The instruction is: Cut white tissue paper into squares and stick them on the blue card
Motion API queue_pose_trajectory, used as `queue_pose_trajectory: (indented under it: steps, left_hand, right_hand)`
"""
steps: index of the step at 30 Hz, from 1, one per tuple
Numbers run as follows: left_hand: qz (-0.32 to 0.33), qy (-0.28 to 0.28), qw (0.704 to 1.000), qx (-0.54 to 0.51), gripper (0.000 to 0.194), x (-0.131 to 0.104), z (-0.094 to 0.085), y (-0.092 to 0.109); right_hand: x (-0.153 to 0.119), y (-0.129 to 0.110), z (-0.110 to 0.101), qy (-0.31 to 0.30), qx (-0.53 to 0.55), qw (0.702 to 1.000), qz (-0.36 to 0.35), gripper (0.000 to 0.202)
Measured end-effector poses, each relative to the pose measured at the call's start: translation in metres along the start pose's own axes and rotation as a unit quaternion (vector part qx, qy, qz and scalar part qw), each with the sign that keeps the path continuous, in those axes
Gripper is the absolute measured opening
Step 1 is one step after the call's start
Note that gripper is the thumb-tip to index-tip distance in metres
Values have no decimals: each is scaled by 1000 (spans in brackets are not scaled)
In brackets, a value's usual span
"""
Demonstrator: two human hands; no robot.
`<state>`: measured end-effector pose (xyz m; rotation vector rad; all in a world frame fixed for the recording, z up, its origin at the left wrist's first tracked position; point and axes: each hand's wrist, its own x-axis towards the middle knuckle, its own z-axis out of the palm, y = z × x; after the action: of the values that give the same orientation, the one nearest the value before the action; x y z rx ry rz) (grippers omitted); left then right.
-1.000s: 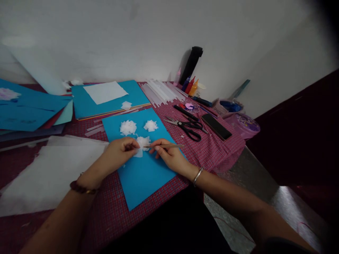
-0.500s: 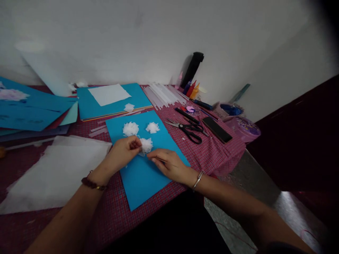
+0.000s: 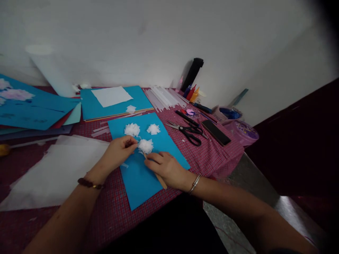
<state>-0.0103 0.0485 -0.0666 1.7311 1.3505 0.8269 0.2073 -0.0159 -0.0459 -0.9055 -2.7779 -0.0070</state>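
Note:
On the blue sheet of card (image 3: 143, 176) sit three ruffled white tissue-paper puffs: an upper-left puff (image 3: 131, 129), an upper-right puff (image 3: 153, 129) and a lower puff (image 3: 146, 145). My left hand (image 3: 119, 151) is closed in a pinch at the left edge of the lower puff; whatever lies between the fingertips is hidden. My right hand (image 3: 166, 168) grips a flat wooden craft stick (image 3: 161, 180), its tip at the bottom edge of that same puff. A small pale paper scrap (image 3: 124, 165) lies on the card below my left hand.
Scissors (image 3: 185, 131), a black marker (image 3: 186, 118) and a dark phone-like slab (image 3: 216, 132) lie to the right. Behind are paper strips (image 3: 165, 98), paint bottles (image 3: 191, 92) and stacked card (image 3: 111, 112). White tissue sheets (image 3: 60, 173) spread at left. A pink tub (image 3: 242, 131) stands at the table's right edge.
The stick in my right hand has swung so that its wide end points down toward the table's front edge. My left fingers have shifted slightly left, uncovering more of the lower puff.

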Motion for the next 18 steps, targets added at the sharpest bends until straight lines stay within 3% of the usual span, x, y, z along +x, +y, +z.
queue_pose_trajectory:
  steps: [10, 18]
  left_hand:
    - [19, 17, 999, 39, 16, 3, 2, -9]
    - [60, -5, 994, 91, 12, 3, 2, -4]
  right_hand:
    - [14, -19, -5, -60, -160, 985, -29, 21]
    - [24, -22, -3, -83, -186, 978, -36, 25]
